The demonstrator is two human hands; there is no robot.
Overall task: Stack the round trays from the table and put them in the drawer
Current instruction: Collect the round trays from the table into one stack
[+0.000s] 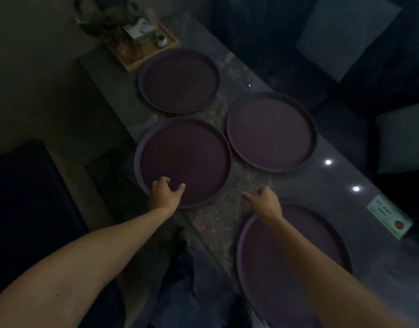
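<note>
Stacking has not begun, as far as I can judge: four round trays lie singly on the table [334,185], none on another. The far tray [179,80] sits by a wooden box [142,49] of small items, the right tray [271,131] lies beyond it, the middle tray [183,162] is nearest the hands, and the near tray [293,263] lies under the right forearm. The left hand [164,191] rests over the middle tray's near rim, fingers loosely curled and spread, gripping nothing. The right hand [266,203] hovers at the near tray's far rim, fingers apart and empty. All lifting, stacking and stowing remains; no drawer shows. The table is dark, mottled stone with two bright light reflections and a green card [389,216] at its right edge. The room is dim, with dark seating and pale cushions beyond.
</note>
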